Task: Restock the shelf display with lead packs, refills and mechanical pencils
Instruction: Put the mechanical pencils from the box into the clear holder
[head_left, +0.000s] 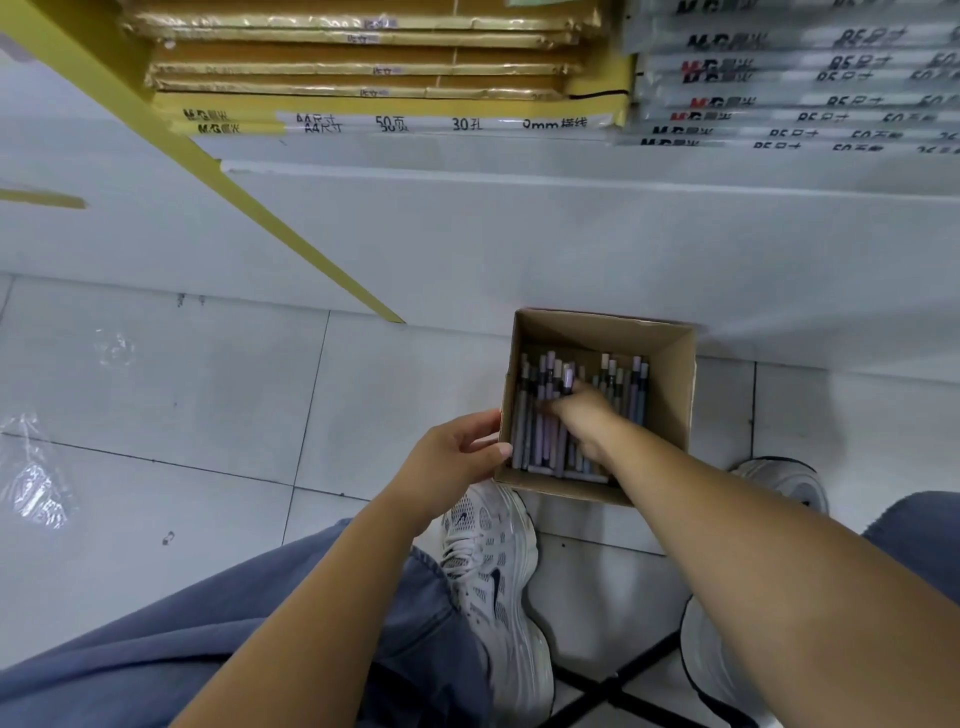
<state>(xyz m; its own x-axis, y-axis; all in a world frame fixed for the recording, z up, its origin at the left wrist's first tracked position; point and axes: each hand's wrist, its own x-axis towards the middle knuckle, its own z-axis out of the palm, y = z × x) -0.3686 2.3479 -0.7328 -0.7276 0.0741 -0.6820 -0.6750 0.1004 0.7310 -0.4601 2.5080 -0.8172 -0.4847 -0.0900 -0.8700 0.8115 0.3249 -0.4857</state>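
Observation:
A small open cardboard box (670, 395) stands on the floor against the white shelf base. Several mechanical pencils (535, 415), lilac and grey, lie side by side inside it. My right hand (584, 415) reaches into the box, its fingers curled round a few of the pencils at the left-middle. My left hand (452, 460) is at the box's left wall, thumb touching the near-left edge, fingers loosely curled towards the rim.
Above, the shelf holds stacked loose-leaf paper packs (363, 67) and clear-wrapped packs (795, 78). A yellow shelf edge (249, 197) runs diagonally. My white shoes (493, 571) stand right before the box. Crumpled clear plastic (36, 483) lies on the tiles at left.

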